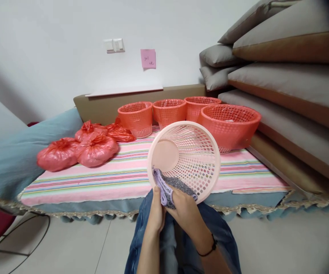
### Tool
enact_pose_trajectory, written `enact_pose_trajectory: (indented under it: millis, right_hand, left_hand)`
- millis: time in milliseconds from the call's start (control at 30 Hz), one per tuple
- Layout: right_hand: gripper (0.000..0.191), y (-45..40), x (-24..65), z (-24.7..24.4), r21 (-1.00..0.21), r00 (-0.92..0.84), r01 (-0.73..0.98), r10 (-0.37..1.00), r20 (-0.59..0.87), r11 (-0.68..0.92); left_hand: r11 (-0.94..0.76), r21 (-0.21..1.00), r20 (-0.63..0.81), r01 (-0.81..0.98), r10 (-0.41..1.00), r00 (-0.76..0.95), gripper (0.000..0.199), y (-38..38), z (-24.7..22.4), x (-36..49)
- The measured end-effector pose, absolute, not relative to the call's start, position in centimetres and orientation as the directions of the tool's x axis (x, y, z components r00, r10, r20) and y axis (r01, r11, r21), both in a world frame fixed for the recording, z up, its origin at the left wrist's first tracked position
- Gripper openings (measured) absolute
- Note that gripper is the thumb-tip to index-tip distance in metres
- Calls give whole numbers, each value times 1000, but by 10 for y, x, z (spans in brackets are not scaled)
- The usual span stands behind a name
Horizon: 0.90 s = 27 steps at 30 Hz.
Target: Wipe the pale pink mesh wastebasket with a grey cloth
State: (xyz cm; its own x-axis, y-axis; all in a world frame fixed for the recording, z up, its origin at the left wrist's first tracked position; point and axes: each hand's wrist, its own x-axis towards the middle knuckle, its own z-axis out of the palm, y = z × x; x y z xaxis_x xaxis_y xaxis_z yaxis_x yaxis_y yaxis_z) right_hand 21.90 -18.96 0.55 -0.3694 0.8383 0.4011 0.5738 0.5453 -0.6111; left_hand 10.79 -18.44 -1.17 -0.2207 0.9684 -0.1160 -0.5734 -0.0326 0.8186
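A pale pink perforated plastic basket (214, 163) is tilted above my knees, its open mouth toward me. My left hand (156, 213) is closed at the lower left of its rim, thumb up along the edge; its other fingers are partly hidden. My right hand (185, 211) grips a grey cloth with purple edging (178, 183), which is folded over the near rim and lies partly inside the basket. The two hands are close together, and a black cord bracelet (210, 246) circles the right wrist.
Several red baskets (135, 114) wrapped in red plastic stand along the back of the striped-cloth seat (96, 186). Knotted red plastic bags (97, 150) lie at the left. Large grey-brown cushions (292, 80) are stacked at the right. A pink note (148, 59) is on the wall.
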Motion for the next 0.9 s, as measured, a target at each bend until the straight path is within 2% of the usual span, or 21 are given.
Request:
enact_pose_trajectory:
  millis: [133,233,400,500,567,633,700,800,900]
  right_hand:
    - [67,-190,217,14,-571,-472,575,808,354,586]
    - [66,-188,223,18,-503,-592,566,747,303,653]
    - [69,-183,256,44,-369,-737,567,653,172,737]
    - [59,-180,277,70,-262,-736,647,676,32,716]
    - [56,-175,287,85,-235,-712,685,702,-11,690]
    - [61,-166,290,93,-303,-682,686,730,50,661]
    - [69,-156,283,92,-442,-617,640,763,191,628]
    - [69,-143,256,78,-650,-464,497,809,360,574]
    - [64,-143,220,57,-781,-445,304,806,391,546]
  left_hand:
    - [-1,760,-244,-650,926,-288,42,-187,7,114]
    - [77,684,-383,-725,884,-267,39,-187,17,113]
    - [48,639,-331,-768,918,-218,41,-190,19,101]
    - [93,668,-340,-738,921,-192,46,-192,19,94]
    - [115,681,-346,-723,921,-180,48,-193,20,92]
    - [134,692,-348,-710,923,-164,50,-192,22,92]
    - [155,702,-347,-695,927,-143,53,-192,22,92]
    - [157,709,-327,-687,937,-123,59,-194,20,89]
    - [176,691,-336,-701,937,-96,68,-195,16,84]
